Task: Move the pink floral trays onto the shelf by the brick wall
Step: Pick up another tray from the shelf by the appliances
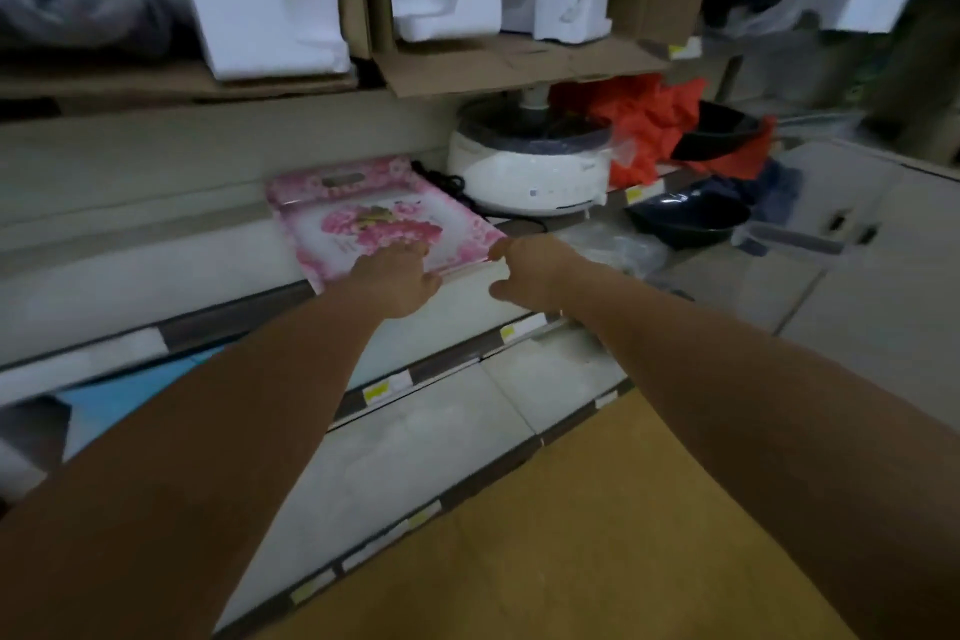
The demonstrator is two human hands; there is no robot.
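Landmark: the pink floral tray [374,213], lying flat on a pale shelf [156,276]. Whether it is 1 tray or a stack of several, I cannot tell; only the top face shows. No brick wall in view, so I cannot say if this is the target shelf or the source.

Tray's long axis runs from its near edge, by the hands, back toward the shelf's rear wall, skewed a little left. A handle slot shows at the far short end.

Left hand [397,278]: palm down on the tray's near edge, fingers [402,251] spread flat onto the printed face. Resting or pressing, not gripping so far as I can see.

Right hand [535,268]: at the tray's near right corner, fingers curled into a loose half-closed pinch. It touches or nearly touches the corner; motion blur hides whether it has hold of the rim.

Right of the tray, just beside its far end: a white round cooker [530,177] with a dark cord [441,179] touching the tray's rim. Farther right, orange cloth [649,125] and a dark bowl [685,218].

Judgement: both hands sit at the same near short end, left slightly more onto the tray. Any slide goes along the long axis; pushing deeper risks catching the cord.
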